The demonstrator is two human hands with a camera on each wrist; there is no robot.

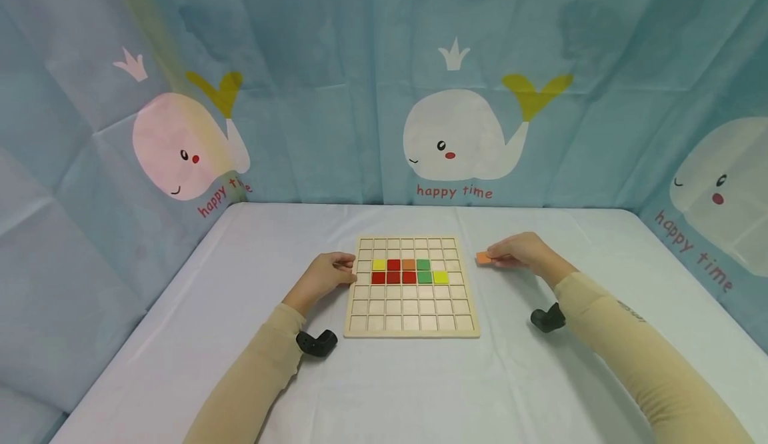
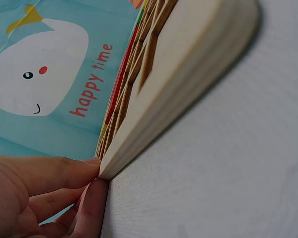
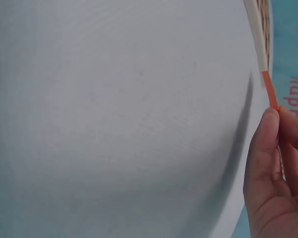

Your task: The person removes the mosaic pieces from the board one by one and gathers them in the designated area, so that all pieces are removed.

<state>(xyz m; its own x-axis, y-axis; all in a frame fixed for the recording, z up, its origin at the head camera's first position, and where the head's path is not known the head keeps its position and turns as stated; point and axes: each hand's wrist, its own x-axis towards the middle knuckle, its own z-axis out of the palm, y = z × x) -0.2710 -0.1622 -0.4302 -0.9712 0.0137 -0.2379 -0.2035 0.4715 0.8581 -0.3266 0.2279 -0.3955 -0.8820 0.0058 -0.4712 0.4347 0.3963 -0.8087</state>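
My left hand (image 1: pixel 327 275) grips the left rim of a wooden grid board (image 1: pixel 393 325), thumb and fingertips close together at its edge in the left wrist view. To the right of the board, my right hand (image 1: pixel 521 252) pinches a thin orange square tile (image 1: pixel 483 258) between thumb and finger; the right wrist view shows the tile (image 3: pixel 270 89) edge-on. Two rows of coloured tiles lie in the board's middle cells. The farther row has yellow, red, orange (image 1: pixel 408 265) and green tiles. In the nearer one are red tiles, a green one and a yellow tile (image 1: pixel 441 277).
The board lies flat on a white-covered table (image 1: pixel 384 391). Blue curtains (image 1: pixel 324 144) printed with whales stand behind the table and along both sides. Each wrist carries a black device, one (image 1: pixel 317 343) on the left and another (image 1: pixel 547 318) on the right.
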